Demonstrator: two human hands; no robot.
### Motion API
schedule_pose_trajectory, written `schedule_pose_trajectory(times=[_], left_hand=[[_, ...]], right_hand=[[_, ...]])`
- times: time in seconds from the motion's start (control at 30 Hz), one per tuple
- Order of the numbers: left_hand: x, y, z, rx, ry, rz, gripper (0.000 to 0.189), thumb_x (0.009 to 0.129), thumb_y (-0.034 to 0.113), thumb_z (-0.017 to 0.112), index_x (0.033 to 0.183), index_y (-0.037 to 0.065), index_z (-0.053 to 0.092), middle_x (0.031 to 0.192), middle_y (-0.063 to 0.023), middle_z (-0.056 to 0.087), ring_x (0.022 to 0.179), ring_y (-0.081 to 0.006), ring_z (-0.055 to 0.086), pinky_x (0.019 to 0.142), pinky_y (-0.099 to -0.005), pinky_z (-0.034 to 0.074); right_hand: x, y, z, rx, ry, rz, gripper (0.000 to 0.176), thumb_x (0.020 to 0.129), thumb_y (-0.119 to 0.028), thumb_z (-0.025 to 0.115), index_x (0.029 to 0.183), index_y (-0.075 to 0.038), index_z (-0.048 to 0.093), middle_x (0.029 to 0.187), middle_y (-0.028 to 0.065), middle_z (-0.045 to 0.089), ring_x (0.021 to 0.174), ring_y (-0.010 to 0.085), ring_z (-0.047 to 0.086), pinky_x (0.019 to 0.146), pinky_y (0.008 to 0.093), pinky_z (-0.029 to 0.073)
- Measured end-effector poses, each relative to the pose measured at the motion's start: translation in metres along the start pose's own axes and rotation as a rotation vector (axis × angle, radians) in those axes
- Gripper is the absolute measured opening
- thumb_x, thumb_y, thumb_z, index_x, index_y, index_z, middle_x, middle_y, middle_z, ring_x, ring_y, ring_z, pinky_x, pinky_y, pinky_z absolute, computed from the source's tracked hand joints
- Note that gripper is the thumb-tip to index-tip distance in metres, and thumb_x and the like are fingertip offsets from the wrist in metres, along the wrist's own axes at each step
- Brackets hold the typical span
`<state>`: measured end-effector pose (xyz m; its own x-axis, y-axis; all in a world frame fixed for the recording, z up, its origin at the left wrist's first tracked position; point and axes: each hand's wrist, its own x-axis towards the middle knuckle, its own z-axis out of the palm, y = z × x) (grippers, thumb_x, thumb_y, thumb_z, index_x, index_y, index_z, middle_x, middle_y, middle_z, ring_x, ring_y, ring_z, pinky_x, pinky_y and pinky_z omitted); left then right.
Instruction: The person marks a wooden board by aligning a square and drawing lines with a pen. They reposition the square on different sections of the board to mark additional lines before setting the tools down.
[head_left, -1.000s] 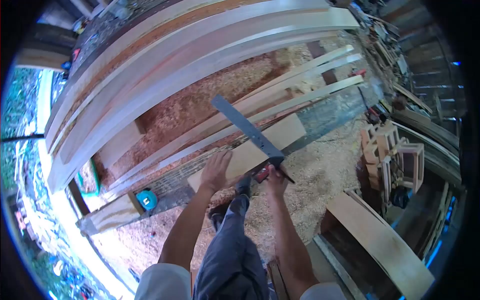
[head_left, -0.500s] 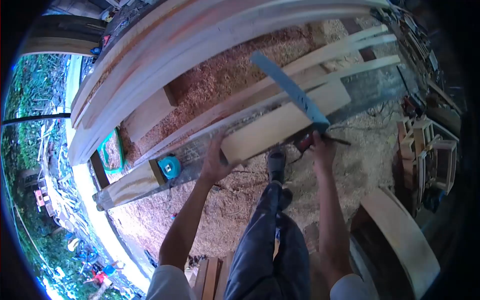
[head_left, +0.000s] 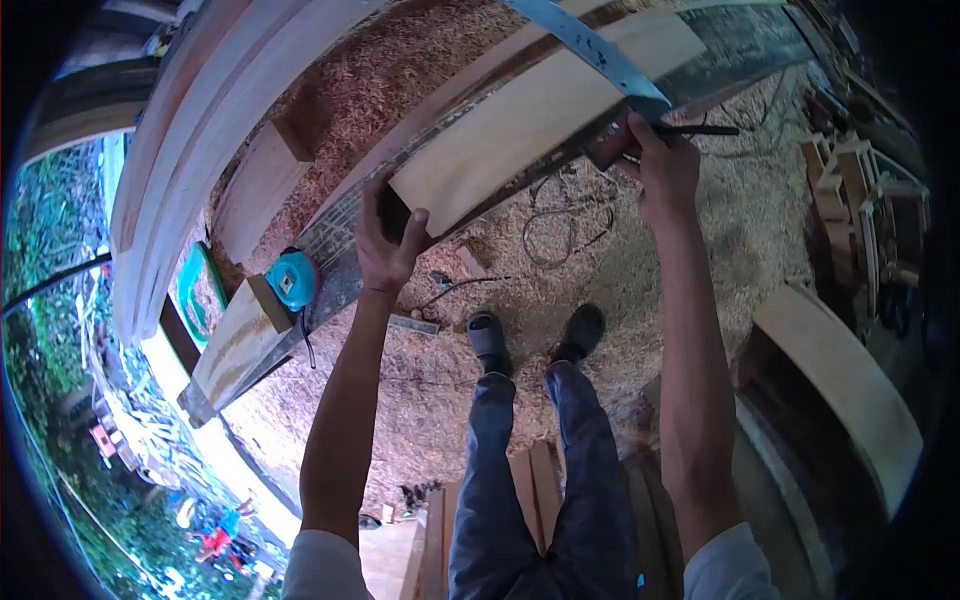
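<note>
The stock of a metal square (head_left: 590, 48) is clasped in the right hand (head_left: 666, 165), and a slim dark pencil-like tool (head_left: 705, 130) juts from that grip. The blade is laid across a pale board (head_left: 510, 135), which lies between the hands on a dark beam (head_left: 760, 50). The board's end is bracketed by the left hand's (head_left: 388, 245) parted thumb and fingers; how firmly cannot be told. Ideally, the stock is kept flush to the board's edge and the board is braced against slipping.
</note>
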<state>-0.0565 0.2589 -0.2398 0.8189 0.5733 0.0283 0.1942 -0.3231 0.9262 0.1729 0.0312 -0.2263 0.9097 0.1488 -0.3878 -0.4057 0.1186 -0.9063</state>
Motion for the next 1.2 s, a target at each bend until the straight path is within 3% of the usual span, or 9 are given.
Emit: schedule_pose_trajectory(times=[0.1, 0.2, 0.3, 0.37, 0.5, 0.63, 0.7, 0.9, 1.2], left_hand=[[0.003, 0.01, 0.003, 0.086, 0.035, 0.006, 0.053, 0.089, 0.026, 0.066, 0.131, 0.0, 0.048, 0.119, -0.0191, 0.058, 0.099, -0.0212, 0.058, 0.086, -0.0352, 0.046], [0.011, 0.015, 0.006, 0.295, 0.192, 0.174, 0.053, 0.092, 0.03, 0.065, 0.135, 0.004, 0.047, 0.134, -0.018, 0.052, 0.131, -0.0305, 0.045, 0.11, -0.0416, 0.034], [0.013, 0.051, 0.013, 0.455, 0.058, 0.368, 0.054, 0.089, 0.03, 0.068, 0.132, 0.004, 0.051, 0.134, -0.0183, 0.052, 0.131, -0.0325, 0.045, 0.11, -0.0435, 0.032], [0.01, 0.06, 0.015, 0.576, -0.003, 0.419, 0.054, 0.085, 0.029, 0.071, 0.13, 0.003, 0.054, 0.135, -0.0191, 0.051, 0.13, -0.0343, 0.045, 0.109, -0.0454, 0.034], [0.011, 0.04, 0.003, 0.687, -0.061, 0.374, 0.061, 0.078, 0.026, 0.077, 0.129, 0.003, 0.054, 0.135, -0.0206, 0.049, 0.128, -0.0397, 0.045, 0.108, -0.0494, 0.033], [0.005, 0.034, -0.006, 0.55, -0.041, 0.344, 0.058, 0.079, 0.019, 0.078, 0.13, 0.005, 0.055, 0.137, -0.0171, 0.048, 0.12, -0.0334, 0.053, 0.101, -0.0432, 0.043], [0.001, 0.034, -0.007, 0.482, -0.029, 0.32, 0.058, 0.079, 0.019, 0.078, 0.131, 0.006, 0.055, 0.137, -0.0161, 0.048, 0.118, -0.0315, 0.055, 0.099, -0.0423, 0.046], [-0.003, 0.035, -0.006, 0.389, -0.006, 0.061, 0.064, 0.074, 0.022, 0.083, 0.128, 0.001, 0.057, 0.135, -0.0193, 0.048, 0.114, -0.0313, 0.058, 0.092, -0.0402, 0.05], [0.009, 0.021, -0.002, 0.224, 0.026, 0.0, 0.058, 0.077, 0.02, 0.081, 0.124, -0.003, 0.057, 0.109, -0.0158, 0.066, 0.107, -0.0242, 0.062, 0.092, -0.0364, 0.048]], right_hand=[[-0.02, 0.012, 0.007, 0.038, -0.035, 0.019, 0.029, 0.088, -0.019, 0.069, 0.106, 0.003, 0.062, 0.093, 0.0081, 0.066, 0.081, 0.0157, 0.067, 0.071, 0.0332, 0.062], [-0.068, 0.022, 0.033, -0.046, 0.037, 0.058, 0.026, 0.089, -0.017, 0.067, 0.1, 0.006, 0.065, 0.087, 0.0102, 0.068, 0.073, 0.0163, 0.068, 0.063, 0.0311, 0.061], [-0.118, 0.06, 0.052, -0.293, 0.031, 0.009, 0.021, 0.09, -0.014, 0.066, 0.095, 0.005, 0.068, 0.074, 0.0095, 0.068, 0.063, 0.0148, 0.066, 0.054, 0.0286, 0.053], [-0.157, 0.071, 0.076, -0.066, 0.052, 0.088, 0.017, 0.09, -0.013, 0.065, 0.096, 0.002, 0.068, 0.07, 0.0084, 0.067, 0.06, 0.0133, 0.063, 0.054, 0.0294, 0.048], [-0.196, 0.102, 0.109, -0.008, 0.062, -0.003, 0.015, 0.091, -0.013, 0.065, 0.092, 0.001, 0.065, 0.069, 0.0091, 0.065, 0.06, 0.014, 0.06, 0.056, 0.0295, 0.047], [-0.214, 0.094, 0.122, 0.114, 0.095, 0.198, 0.018, 0.094, -0.016, 0.063, 0.1, 0.001, 0.063, 0.077, 0.0083, 0.067, 0.069, 0.0101, 0.061, 0.061, 0.026, 0.047], [-0.217, 0.092, 0.119, 0.094, -0.026, 0.226, 0.022, 0.097, -0.016, 0.058, 0.108, 0.003, 0.057, 0.089, 0.0083, 0.067, 0.08, 0.0119, 0.066, 0.069, 0.0287, 0.061], [-0.208, 0.097, 0.11, 0.139, 0.071, 0.2, 0.023, 0.095, -0.014, 0.062, 0.11, 0.002, 0.061, 0.086, 0.007, 0.068, 0.079, 0.0107, 0.065, 0.066, 0.0233, 0.05], [-0.196, 0.083, 0.11, 0.168, 0.036, 0.12, 0.035, 0.094, -0.01, 0.061, 0.124, 0.006, 0.053, 0.108, 0.0166, 0.063, 0.091, 0.0188, 0.067, 0.072, 0.0281, 0.061]])
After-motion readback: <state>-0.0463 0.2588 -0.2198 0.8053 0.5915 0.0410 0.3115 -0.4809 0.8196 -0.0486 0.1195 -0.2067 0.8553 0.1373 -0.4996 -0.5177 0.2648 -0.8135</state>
